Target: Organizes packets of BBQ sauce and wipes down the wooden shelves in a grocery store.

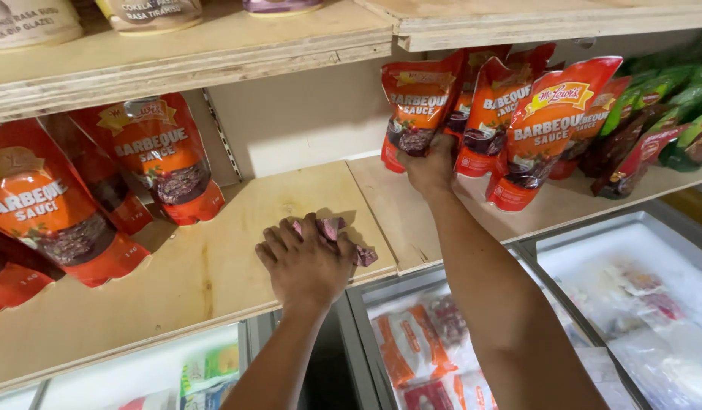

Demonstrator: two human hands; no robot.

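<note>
Plywood makes up the shelf (214, 258) I am working over, pale and grainy with a raw layered front edge, and my left hand (305, 262) lies knuckles-up on it near that edge, fingers curled down onto a crumpled purplish cloth (343, 235) that pokes out past my fingertips. Around this hand the board is bare, giving open room to slide left toward the glossy red-orange sauce pouches (100, 190) leaning at the shelf's back. A seam splits this board from the next one to the right, where my right hand (428, 168) reaches up and grips the lower part of a soft, shiny red stand-up sauce pouch (415, 114), the leftmost in a tightly packed row (533, 129); its neighbours press just beside it, leaving little slack there. Further right stand dark green and red packets (655, 121). Overhead, another plywood shelf (184, 53) hangs low, limiting headroom. Below the shelf's edge sit glass-lidded freezer chests (594, 304) with frosty bagged goods inside.
</note>
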